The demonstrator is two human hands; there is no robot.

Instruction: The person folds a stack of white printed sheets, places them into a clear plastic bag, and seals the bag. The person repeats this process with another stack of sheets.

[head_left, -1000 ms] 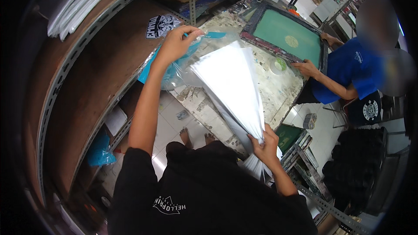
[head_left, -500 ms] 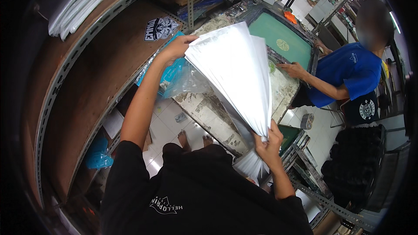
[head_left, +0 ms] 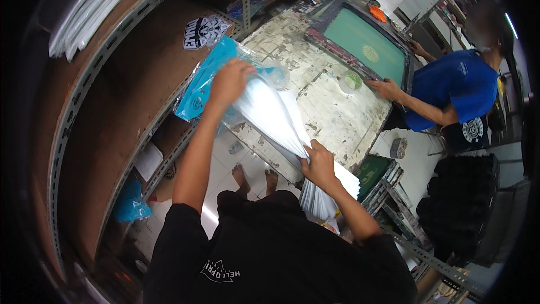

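A sheaf of white paper sheets [head_left: 273, 111] is bunched and fanned between my hands, over the near edge of a paint-stained table [head_left: 320, 90]. My right hand [head_left: 319, 164] grips its pinched middle, and the lower ends [head_left: 323, 197] spread out below my wrist. My left hand [head_left: 229, 83], smeared by motion, is closed at the upper end of the sheets. Beneath that hand lies a blue and clear plastic package [head_left: 203, 91] with crumpled film.
Across the table, a person in a blue shirt [head_left: 461, 87] holds a framed green printing screen [head_left: 365, 45]. A small round green-lidded tub [head_left: 352, 81] sits near the screen. Metal-framed shelving [head_left: 101, 152] stands at left; a rack of dark frames [head_left: 388, 202] is at lower right.
The sheaf has been lowered and drawn left, baring more of the table and the blue package. My right hand has shifted left and up; my left hand has moved lower.
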